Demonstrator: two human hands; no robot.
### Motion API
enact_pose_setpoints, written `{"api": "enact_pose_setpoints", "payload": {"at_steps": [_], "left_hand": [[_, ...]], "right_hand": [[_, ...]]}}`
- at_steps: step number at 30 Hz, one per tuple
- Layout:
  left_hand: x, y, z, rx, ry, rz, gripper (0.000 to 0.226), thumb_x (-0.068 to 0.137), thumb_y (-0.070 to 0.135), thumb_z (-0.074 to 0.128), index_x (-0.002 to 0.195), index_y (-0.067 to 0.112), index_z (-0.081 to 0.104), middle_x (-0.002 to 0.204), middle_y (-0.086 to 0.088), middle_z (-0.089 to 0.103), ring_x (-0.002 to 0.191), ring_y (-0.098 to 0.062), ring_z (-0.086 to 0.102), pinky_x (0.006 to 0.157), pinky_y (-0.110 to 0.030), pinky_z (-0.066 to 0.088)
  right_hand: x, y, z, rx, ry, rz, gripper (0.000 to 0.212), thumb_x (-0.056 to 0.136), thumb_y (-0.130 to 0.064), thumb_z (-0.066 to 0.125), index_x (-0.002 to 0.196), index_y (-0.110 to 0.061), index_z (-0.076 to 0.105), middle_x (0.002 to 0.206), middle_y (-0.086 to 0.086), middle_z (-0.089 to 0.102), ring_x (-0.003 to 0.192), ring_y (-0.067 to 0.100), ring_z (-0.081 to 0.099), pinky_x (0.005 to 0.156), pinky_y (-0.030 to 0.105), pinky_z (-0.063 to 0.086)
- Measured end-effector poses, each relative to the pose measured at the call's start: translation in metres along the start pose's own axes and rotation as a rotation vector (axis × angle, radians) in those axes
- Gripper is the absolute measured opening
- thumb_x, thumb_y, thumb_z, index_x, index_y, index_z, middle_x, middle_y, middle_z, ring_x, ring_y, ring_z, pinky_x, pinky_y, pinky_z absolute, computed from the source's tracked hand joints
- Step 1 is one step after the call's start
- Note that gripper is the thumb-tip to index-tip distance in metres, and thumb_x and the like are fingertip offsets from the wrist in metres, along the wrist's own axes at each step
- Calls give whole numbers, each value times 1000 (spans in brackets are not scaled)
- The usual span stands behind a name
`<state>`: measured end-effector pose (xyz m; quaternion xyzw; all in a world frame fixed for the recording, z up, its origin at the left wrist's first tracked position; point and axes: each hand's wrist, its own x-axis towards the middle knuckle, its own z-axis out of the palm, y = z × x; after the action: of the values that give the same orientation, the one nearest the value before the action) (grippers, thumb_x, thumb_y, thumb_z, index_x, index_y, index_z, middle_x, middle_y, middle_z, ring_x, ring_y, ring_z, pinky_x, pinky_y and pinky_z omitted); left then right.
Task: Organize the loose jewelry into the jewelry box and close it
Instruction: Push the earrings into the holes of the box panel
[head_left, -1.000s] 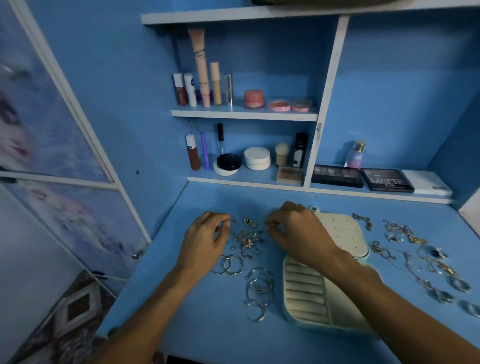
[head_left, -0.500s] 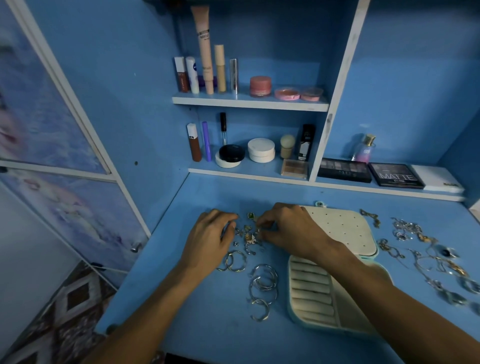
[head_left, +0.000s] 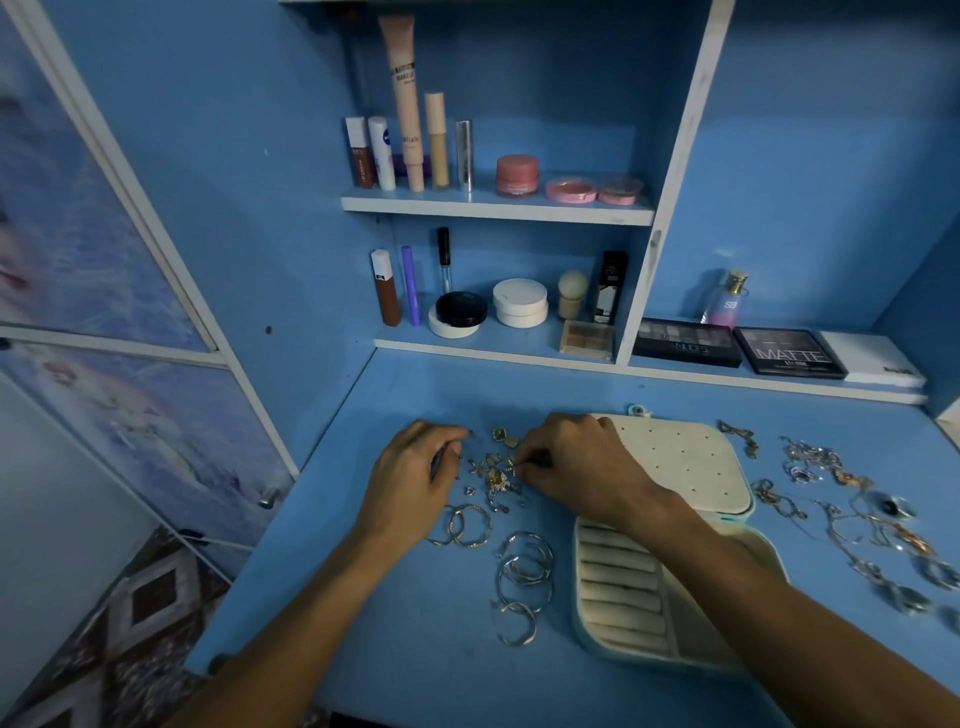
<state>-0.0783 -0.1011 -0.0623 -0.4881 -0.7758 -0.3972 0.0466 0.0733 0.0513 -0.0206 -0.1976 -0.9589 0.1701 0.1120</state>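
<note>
Closely, left hand (head_left: 410, 488) and right hand (head_left: 576, 467) pinch at loose jewelry (head_left: 494, 477).

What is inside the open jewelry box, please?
The jewelry box shows cream ring rolls with no jewelry visible in them. The right forearm covers its right-hand part, so that is unseen.

Left forearm (head_left: 311, 597) and right forearm (head_left: 753, 587) are bare from the near edge to the wrists; left grip (head_left: 410, 483) and right grip (head_left: 576, 467) are bare hands, slender-fingered, knuckles showing
</note>
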Motion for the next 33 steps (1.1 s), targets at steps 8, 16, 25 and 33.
{"api": "enact_pose_setpoints", "payload": {"at_steps": [8, 16, 25, 33], "left_hand": [[0, -3, 0, -22, 11, -5, 21, 97, 9, 64, 115, 14, 73, 98, 4, 67, 83, -7, 63, 75, -21, 53], [7, 9, -1, 47, -15, 47, 18, 98, 16, 64, 113, 15, 73, 103, 3, 67, 97, -16, 61, 84, -25, 48], [13, 46, -7, -324, -168, -118, 15, 94, 26, 70, 107, 23, 77, 96, 17, 75, 87, -6, 69, 77, -21, 54], [23, 47, -3, -484, -218, -256, 20, 91, 14, 74, 109, 22, 75, 96, 12, 76, 94, 2, 69, 82, -12, 51]], "right_hand": [[1, 8, -5, 381, 28, 82, 10, 87, -19, 73, 84, -29, 73, 82, -16, 72, 80, 0, 66, 77, 25, 56], [-4, 14, -16, 444, 16, 111, 17, 92, -11, 67, 84, -26, 70, 82, -11, 74, 80, 1, 69, 77, 25, 58], [-2, 11, -9, 439, 43, 71, 10, 93, -15, 68, 90, -24, 72, 78, -15, 68, 75, -5, 61, 65, 11, 44], [-5, 12, -12, 528, 82, 41, 10, 89, -14, 74, 90, -24, 75, 82, -13, 73, 79, 1, 67, 71, 14, 51]]}}
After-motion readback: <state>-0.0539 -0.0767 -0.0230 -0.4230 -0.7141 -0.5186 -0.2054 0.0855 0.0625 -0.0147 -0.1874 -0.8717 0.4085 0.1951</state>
